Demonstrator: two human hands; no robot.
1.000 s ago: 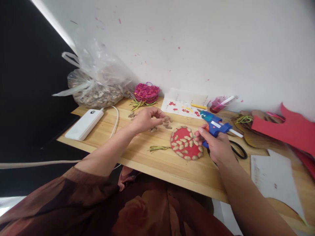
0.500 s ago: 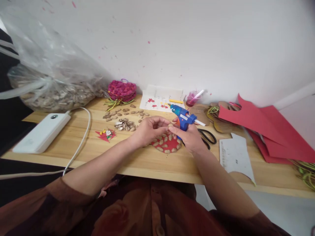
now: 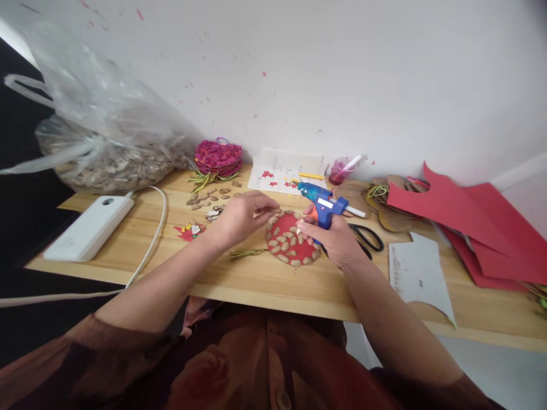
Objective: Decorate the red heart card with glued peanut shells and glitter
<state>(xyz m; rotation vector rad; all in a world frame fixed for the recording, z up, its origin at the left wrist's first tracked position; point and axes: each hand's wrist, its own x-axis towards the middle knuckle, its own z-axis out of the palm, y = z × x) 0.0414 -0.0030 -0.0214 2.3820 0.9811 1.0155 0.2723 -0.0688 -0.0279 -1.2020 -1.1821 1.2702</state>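
Observation:
A red disc [image 3: 293, 242] studded with pale shells lies on the wooden table [image 3: 265, 279] in front of me. My right hand [image 3: 331, 236] is closed round a blue glue gun [image 3: 321, 203], its nozzle pointing left over the disc's far edge. My left hand [image 3: 241, 215] hovers at the disc's upper left rim with fingers pinched together; whatever they hold is too small to name. Loose shells [image 3: 209, 199] lie scattered just left of that hand.
A clear bag of shells [image 3: 106, 154] and a white power bank [image 3: 88, 228] with cable sit at left. Pink woven pieces [image 3: 217, 156], star paper [image 3: 284, 171], a pink cup [image 3: 339, 169], black scissors [image 3: 367, 236], red sheets [image 3: 461, 213] and white paper [image 3: 416, 273] lie around.
My left hand left the shell pile, met the glue gun half a second ago, and now sits at the disc's rim. The view has swung and the disc is uncovered again.

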